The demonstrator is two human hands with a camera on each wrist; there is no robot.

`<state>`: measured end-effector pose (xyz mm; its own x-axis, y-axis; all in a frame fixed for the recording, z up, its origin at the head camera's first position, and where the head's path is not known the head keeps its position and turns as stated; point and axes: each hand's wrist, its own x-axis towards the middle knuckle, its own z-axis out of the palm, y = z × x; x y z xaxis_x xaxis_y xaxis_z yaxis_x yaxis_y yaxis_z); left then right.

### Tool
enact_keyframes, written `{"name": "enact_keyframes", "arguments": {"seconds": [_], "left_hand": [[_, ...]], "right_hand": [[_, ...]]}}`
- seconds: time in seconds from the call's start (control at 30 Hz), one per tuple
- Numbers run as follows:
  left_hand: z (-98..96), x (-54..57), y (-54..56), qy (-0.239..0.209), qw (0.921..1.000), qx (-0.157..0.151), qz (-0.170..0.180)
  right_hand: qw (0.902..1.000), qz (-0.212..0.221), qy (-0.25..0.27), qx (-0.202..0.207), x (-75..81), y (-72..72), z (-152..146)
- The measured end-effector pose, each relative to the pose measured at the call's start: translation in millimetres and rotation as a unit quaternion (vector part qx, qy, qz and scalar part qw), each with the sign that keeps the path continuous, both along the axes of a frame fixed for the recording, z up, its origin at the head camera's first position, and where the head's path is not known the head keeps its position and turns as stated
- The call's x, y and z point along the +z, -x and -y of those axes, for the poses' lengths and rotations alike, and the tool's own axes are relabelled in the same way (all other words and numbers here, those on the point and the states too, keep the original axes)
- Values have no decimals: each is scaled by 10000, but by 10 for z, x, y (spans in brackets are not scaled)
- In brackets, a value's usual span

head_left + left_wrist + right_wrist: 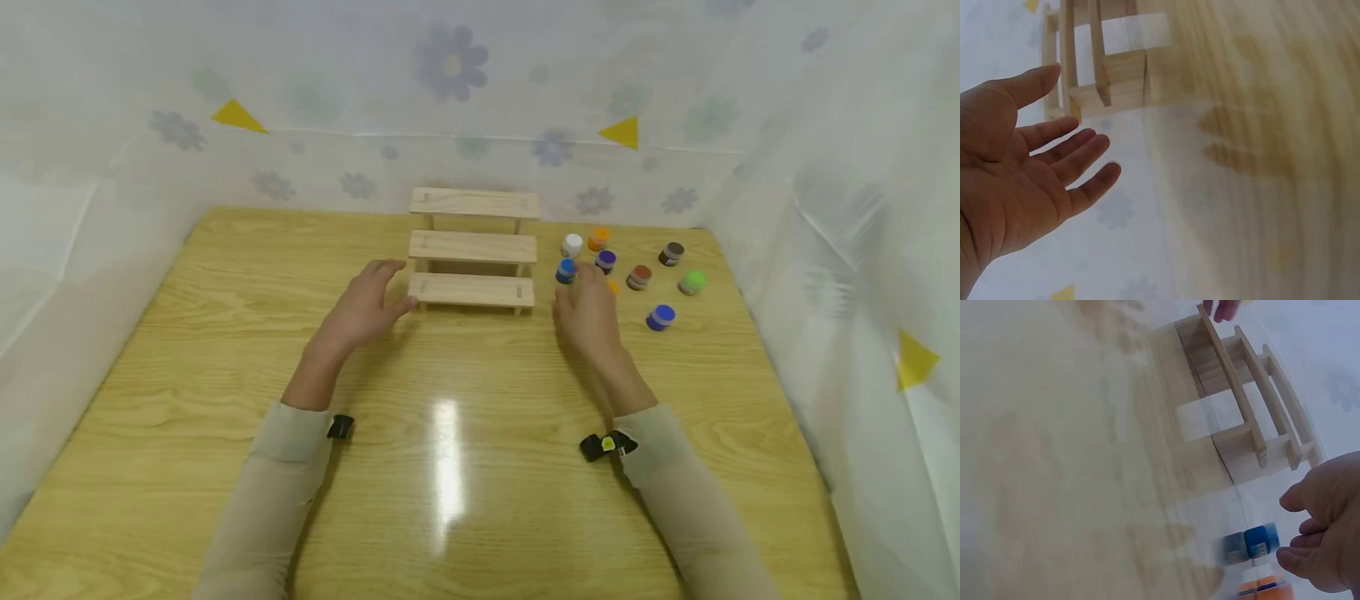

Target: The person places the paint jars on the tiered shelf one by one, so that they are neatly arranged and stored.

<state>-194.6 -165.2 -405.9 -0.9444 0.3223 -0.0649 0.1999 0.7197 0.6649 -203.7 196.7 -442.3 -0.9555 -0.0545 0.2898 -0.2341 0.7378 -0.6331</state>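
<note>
A three-tier wooden stand (472, 290) is at the back middle of the table. My left hand (363, 308) hovers by its left end, fingers spread and holding nothing; the left wrist view shows the bare palm (1016, 169). Over on the right, my right hand (592, 317) is beside a small light-blue-lidded paint pot (566, 272). In the right wrist view the thumb and fingers of this hand (1332, 525) stand apart, fingertips close to the blue pot (1260, 542). An orange-lidded pot (613, 287) is mostly hidden behind the right hand.
Around the right hand stand more pots: white (572, 245), orange (599, 239), purple (606, 262), reddish-brown (640, 277), black (672, 253), green (693, 282) and dark blue (661, 317). A flowered white sheet (480, 108) hangs behind the wooden table (480, 467).
</note>
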Motion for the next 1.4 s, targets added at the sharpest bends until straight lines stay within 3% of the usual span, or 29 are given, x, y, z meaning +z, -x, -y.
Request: {"name": "enact_keyframes", "arguments": {"seconds": [0.3, 0.57, 1.0, 1.27, 1.4], "left_hand": [[36, -109, 81, -896, 9927, -146, 793], [-1, -123, 110, -1071, 9899, -298, 880], [-29, -135, 121, -1115, 9897, -12, 895], [-14, -165, 94, -1260, 9869, 130, 1004], [-15, -170, 81, -1414, 9832, 161, 1145]], "right_hand": [[9988, -295, 67, -375, -88, 211, -114], [9984, -190, 76, -520, -179, 267, -159], [9965, -364, 427, -621, -255, 285, -132], [9951, -281, 749, -574, -239, 234, -100], [9941, -380, 886, -501, -159, 192, -92]]}}
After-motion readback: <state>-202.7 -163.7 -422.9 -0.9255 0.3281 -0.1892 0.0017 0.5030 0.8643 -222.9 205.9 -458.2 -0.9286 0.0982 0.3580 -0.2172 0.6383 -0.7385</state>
